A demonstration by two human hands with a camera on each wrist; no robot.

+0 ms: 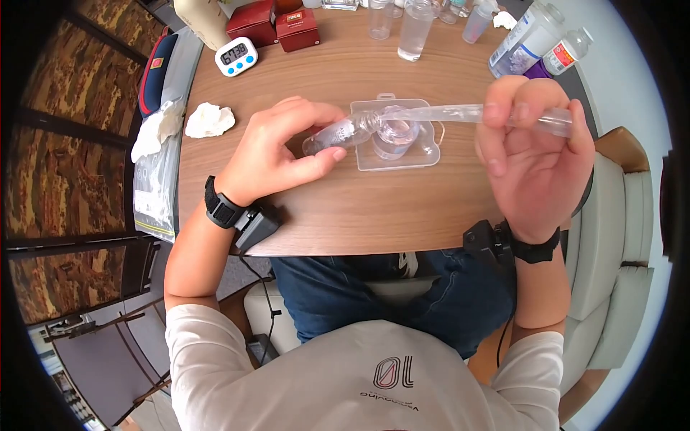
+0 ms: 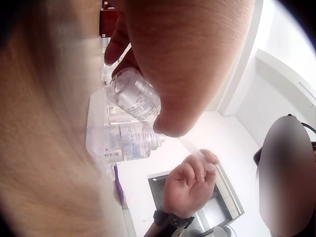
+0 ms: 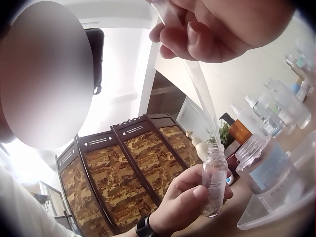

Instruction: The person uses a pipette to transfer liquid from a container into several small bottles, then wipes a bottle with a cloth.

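Note:
My left hand (image 1: pixel 269 147) grips a small clear bottle (image 1: pixel 332 138) with printed text, thumb and fingers round its body. In the head view its neck points right; the right wrist view shows the bottle (image 3: pixel 213 190) nearly upright and uncapped. A long translucent plastic dropper (image 1: pixel 449 113) runs from my right hand (image 1: pixel 535 161) to the bottle's mouth, its thin tip at the opening. The right fingers curl round its wide end. Just beyond the bottle's neck, an open clear jar (image 3: pixel 269 168) with a pale blue label stands in a shallow clear plastic tray (image 1: pixel 424 161).
A white digital timer (image 1: pixel 236 57) and red boxes (image 1: pixel 297 30) stand at the back left. Crumpled tissue (image 1: pixel 210 121) lies left of my left hand. Clear cups (image 1: pixel 415 32) line the back, with labelled bottles (image 1: pixel 525 39) at the back right. The table edge runs before my lap.

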